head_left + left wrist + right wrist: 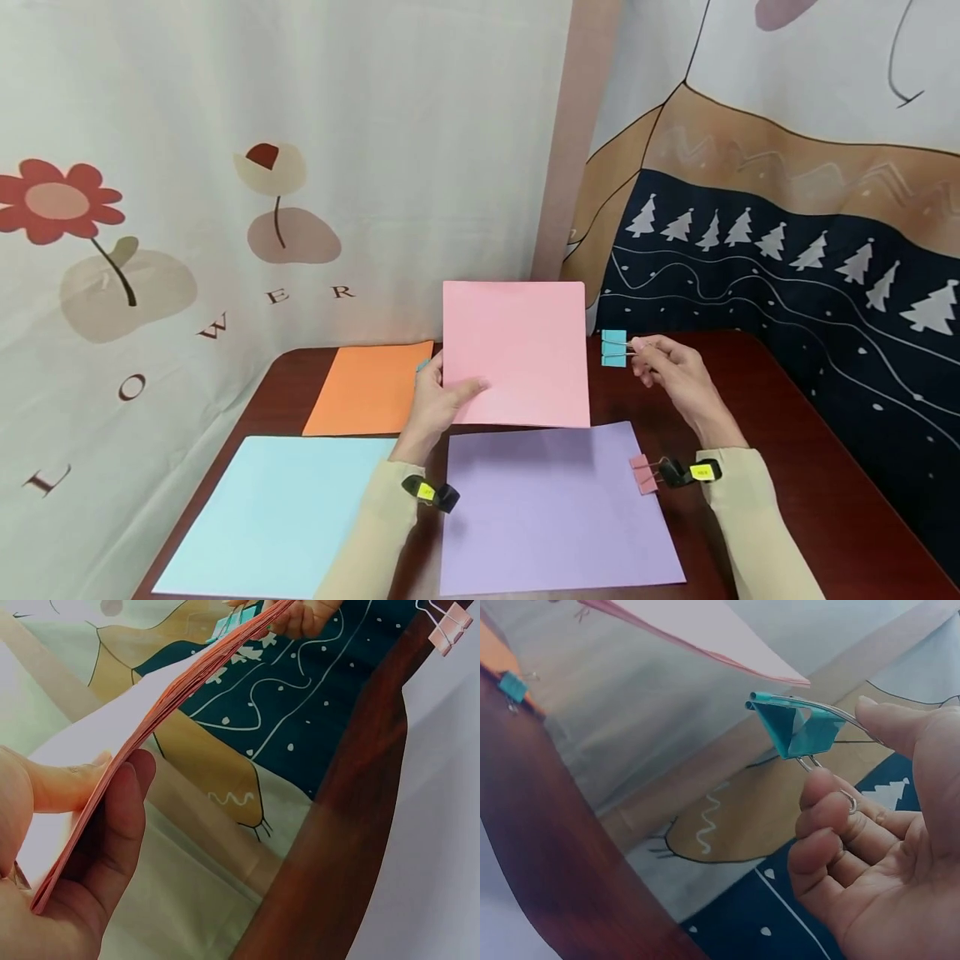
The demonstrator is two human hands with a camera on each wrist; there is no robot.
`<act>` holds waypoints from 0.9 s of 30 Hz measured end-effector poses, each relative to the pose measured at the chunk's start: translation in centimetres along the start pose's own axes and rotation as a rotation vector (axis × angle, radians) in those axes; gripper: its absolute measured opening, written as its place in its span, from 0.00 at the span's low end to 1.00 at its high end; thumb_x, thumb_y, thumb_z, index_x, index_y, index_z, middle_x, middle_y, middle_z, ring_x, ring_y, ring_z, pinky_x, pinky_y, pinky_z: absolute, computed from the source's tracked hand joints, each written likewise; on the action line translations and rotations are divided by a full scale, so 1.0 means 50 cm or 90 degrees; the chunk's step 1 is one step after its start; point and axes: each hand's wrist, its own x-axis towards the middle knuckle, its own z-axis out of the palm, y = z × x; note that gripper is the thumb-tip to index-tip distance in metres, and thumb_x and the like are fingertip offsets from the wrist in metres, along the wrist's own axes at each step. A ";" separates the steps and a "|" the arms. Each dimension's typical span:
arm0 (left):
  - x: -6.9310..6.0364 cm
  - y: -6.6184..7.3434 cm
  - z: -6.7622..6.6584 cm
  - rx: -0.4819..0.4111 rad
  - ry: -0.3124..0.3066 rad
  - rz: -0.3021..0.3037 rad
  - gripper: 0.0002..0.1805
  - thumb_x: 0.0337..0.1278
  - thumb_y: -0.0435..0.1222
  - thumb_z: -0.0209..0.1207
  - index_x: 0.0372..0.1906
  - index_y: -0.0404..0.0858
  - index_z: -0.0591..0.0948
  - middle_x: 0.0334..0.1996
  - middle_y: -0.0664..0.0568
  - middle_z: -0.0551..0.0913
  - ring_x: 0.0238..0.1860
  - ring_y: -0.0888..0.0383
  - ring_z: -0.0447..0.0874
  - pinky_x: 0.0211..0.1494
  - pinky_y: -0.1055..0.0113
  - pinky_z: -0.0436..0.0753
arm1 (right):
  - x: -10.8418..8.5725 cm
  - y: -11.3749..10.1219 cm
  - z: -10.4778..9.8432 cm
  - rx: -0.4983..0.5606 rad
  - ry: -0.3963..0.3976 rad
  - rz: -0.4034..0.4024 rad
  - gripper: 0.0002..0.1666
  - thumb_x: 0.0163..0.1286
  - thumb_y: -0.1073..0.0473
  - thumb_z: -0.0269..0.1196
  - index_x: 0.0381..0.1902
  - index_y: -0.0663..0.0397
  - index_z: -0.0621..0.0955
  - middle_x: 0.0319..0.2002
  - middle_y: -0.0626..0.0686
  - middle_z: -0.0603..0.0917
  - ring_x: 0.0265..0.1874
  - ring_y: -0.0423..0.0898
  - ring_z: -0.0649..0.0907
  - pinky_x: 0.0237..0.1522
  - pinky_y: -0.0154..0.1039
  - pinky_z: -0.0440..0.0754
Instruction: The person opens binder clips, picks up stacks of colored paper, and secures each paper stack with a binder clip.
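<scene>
A stack of pink paper [517, 350] stands upright over the table, several thin sheets thick at its edge in the left wrist view. My left hand [435, 404] grips its lower left side, thumb in front and fingers behind. To the right of the stack, my right hand [678, 375] pinches a teal binder clip [799, 727] by its wire handles. A small gap parts the clip from the pink paper, and the clip's two lips lie close together. Below lies a stack of purple paper [555, 517] with a pink binder clip [643, 474] on its right edge.
Light blue paper [277, 508] lies at the left of the dark wooden table [780, 433]. Orange paper [367, 392] lies behind it, with another teal binder clip [513, 687] on its edge. Printed curtains [420, 167] hang behind and at the right.
</scene>
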 end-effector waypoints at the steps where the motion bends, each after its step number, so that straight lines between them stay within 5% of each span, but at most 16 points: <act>1: -0.001 0.001 -0.001 -0.001 -0.002 -0.001 0.29 0.46 0.29 0.78 0.57 0.41 0.82 0.47 0.43 0.88 0.41 0.57 0.88 0.42 0.67 0.86 | 0.000 -0.001 0.002 0.013 -0.001 -0.005 0.32 0.77 0.38 0.57 0.56 0.63 0.78 0.31 0.44 0.80 0.33 0.42 0.78 0.36 0.31 0.80; 11: -0.006 0.003 0.005 0.004 -0.007 -0.009 0.30 0.47 0.30 0.78 0.59 0.42 0.81 0.49 0.44 0.88 0.43 0.57 0.87 0.44 0.67 0.86 | -0.001 0.001 0.021 0.163 0.017 -0.071 0.15 0.79 0.52 0.59 0.43 0.59 0.84 0.22 0.45 0.75 0.25 0.40 0.73 0.26 0.33 0.69; 15: -0.007 0.003 0.010 0.002 -0.007 -0.014 0.31 0.47 0.30 0.77 0.59 0.42 0.80 0.50 0.45 0.87 0.43 0.58 0.87 0.44 0.67 0.86 | 0.001 0.000 0.029 0.164 0.035 -0.092 0.19 0.79 0.53 0.59 0.45 0.67 0.82 0.20 0.46 0.73 0.25 0.40 0.72 0.25 0.35 0.67; 27: -0.014 0.005 0.022 0.020 0.003 -0.026 0.30 0.47 0.31 0.78 0.59 0.43 0.81 0.50 0.45 0.88 0.45 0.57 0.87 0.45 0.66 0.86 | 0.001 0.001 0.049 0.137 0.050 -0.085 0.16 0.79 0.54 0.58 0.44 0.62 0.83 0.22 0.42 0.76 0.26 0.38 0.74 0.27 0.30 0.71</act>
